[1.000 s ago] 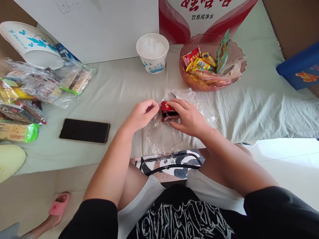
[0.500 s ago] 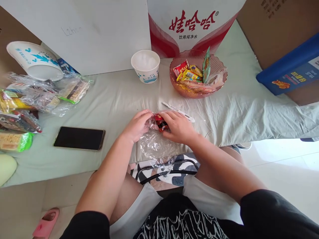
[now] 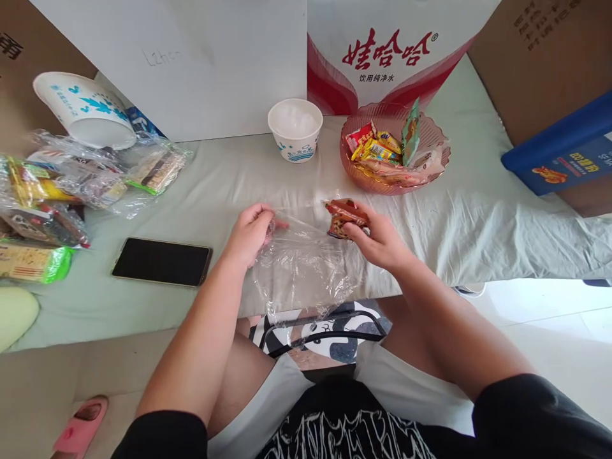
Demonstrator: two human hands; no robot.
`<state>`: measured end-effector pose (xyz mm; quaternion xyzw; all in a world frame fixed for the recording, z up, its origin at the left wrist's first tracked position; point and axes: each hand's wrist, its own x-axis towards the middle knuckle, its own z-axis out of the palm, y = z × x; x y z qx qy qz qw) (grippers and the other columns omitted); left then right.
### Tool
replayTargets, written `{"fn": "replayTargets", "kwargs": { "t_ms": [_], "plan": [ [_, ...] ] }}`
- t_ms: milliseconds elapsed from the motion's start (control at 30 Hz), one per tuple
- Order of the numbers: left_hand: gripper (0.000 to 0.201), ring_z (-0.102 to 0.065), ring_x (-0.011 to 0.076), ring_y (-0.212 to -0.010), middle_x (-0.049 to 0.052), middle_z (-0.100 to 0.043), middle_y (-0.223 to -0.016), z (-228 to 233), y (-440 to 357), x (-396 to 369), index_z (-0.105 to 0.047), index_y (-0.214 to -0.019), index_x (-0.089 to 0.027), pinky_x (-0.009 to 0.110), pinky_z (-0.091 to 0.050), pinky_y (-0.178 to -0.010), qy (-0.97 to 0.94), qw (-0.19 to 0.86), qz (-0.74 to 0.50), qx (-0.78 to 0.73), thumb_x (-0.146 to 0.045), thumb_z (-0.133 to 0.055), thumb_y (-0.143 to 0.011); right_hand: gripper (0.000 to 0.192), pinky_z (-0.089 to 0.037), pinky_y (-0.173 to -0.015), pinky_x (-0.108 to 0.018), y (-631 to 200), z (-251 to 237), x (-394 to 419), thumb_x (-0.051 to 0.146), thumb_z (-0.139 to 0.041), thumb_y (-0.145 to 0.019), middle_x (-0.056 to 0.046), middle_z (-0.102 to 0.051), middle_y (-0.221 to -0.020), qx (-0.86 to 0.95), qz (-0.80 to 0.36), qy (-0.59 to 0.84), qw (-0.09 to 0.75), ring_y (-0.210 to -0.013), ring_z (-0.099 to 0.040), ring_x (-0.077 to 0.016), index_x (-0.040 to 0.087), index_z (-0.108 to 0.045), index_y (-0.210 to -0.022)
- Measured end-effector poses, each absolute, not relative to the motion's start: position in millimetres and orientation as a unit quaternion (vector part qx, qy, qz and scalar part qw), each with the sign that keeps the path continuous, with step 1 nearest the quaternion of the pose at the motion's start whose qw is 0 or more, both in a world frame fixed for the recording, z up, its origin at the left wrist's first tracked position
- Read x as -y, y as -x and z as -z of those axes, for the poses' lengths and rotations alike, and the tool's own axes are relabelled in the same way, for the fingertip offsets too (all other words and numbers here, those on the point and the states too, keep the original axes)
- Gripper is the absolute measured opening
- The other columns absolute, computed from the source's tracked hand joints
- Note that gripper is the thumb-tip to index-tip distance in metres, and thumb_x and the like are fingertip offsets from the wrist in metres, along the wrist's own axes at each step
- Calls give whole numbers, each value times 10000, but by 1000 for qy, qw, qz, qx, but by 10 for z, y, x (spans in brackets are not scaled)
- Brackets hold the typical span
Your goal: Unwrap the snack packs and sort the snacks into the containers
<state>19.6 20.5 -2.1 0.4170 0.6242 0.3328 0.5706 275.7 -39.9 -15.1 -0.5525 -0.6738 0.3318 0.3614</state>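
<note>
left hand [image 3: 249, 233] pinches the clear bag [image 3: 301, 268] edge; right hand [image 3: 377, 239] pinches a red snack packet [image 3: 343, 217] just above it. beyond the right grip, a pink bowl [image 3: 433, 169] holds snacks.

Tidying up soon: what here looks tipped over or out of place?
The paper cup at far left lies tipped on its side atop the bagged snacks, while its twin cup stands upright. A pink slipper lies alone on the floor. Nothing looks spilled.

Red snack packet [image 3: 345, 217] now out of clear bag [image 3: 299, 268], hands apart.
</note>
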Motion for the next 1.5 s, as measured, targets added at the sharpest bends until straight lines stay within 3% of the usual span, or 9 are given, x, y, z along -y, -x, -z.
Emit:
{"fn": "replayTargets", "kwargs": {
  "t_ms": [233, 500, 633, 833, 1067, 1167, 1267, 1367, 1500],
  "plan": [
    [80, -306, 62, -393, 7, -731, -684, 96, -167, -220, -507, -786, -226, 201, -203, -384, -439, 589, -321, -598, -243, -581, -812, 467, -541, -1068, -504, -2884, -203, 122, 583, -569, -1001, -124, -752, -1199, 656, -126, 564, 485, -1180, -693, -313, 234, -699, -1282],
    [100, -303, 46, -393, 22, -743, -698, -14, -161, -242, -509, -753, -209, 196, -206, -409, -450, 608, -328, -566, -246, -577, -815, 360, -498, -1023, -514, -3031, -893, -661, 552, -663, -956, -125, -722, -938, 588, -43, 732, 341, -1061, -675, -290, 201, -661, -878],
    [148, -329, 47, -410, 29, -757, -726, -27, -96, -232, -512, -768, -209, 193, -231, -419, -482, 644, -295, -516, -296, -619, -821, 184, -569, -938, -408, -2797, -728, -52, 290, -560, -955, -86, -758, -1061, 673, -91, 602, 421, -999, -717, -225, 232, -692, -1068],
    [201, -479, 72, -453, 60, -743, -696, -22, -32, -194, -538, -806, -209, 190, -192, -410, -477, 697, -278, -457, -357, -673, -828, 739, -499, -1191, -515, -2755, 14, 438, 166, -584, -747, -137, -613, -1512, 808, -236, 439, 313, -1429, -580, -322, 213, -535, -1483],
    [224, -427, 59, -380, 51, -716, -615, -156, -12, -221, -489, -837, -223, 171, -147, -382, -433, 719, -284, -464, -341, -660, -753, 676, -468, -1221, -512, -2845, 182, 298, 229, -673, -820, -152, -597, -1536, 828, -285, 409, 257, -1469, -552, -319, 219, -538, -1483],
    [228, -305, 31, -330, 39, -718, -623, -143, -5, -242, -472, -839, -227, 176, -137, -373, -431, 715, -282, -473, -343, -636, -731, 490, -519, -1144, -502, -2817, 159, 307, 330, -699, -862, -142, -697, -1387, 812, -280, 429, 279, -1337, -645, -321, 217, -643, -1335],
    [296, -304, 31, -334, 44, -725, -661, -91, 40, -268, -492, -867, -228, 187, -134, -377, -436, 712, -280, -475, -433, -669, -748, 136, -584, -898, -411, -2780, 134, 323, 285, -601, -908, -79, -777, -987, 760, -256, 503, 322, -945, -735, -248, 224, -706, -969],
    [502, -439, 47, -426, 77, -778, -866, -59, 125, -285, -544, -1024, -233, 186, -240, -412, -464, 701, -289, -458, -525, -786, -696, 78, -509, -656, -319, -2761, 114, 318, 278, -597, -881, -11, -701, -738, 669, -246, 587, 383, -653, -648, -171, 231, -641, -838],
    [974, -658, 124, -769, 81, -730, -1183, -43, 187, -253, -511, -1311, -286, 226, -496, -645, -554, 677, -210, -435, -281, -972, -453, 110, -403, -531, -279, -2763, 108, 283, 328, -599, -902, 37, -611, -601, 566, -252, 648, 443, -488, -539, -125, 237, -592, -841]
  ]
}}
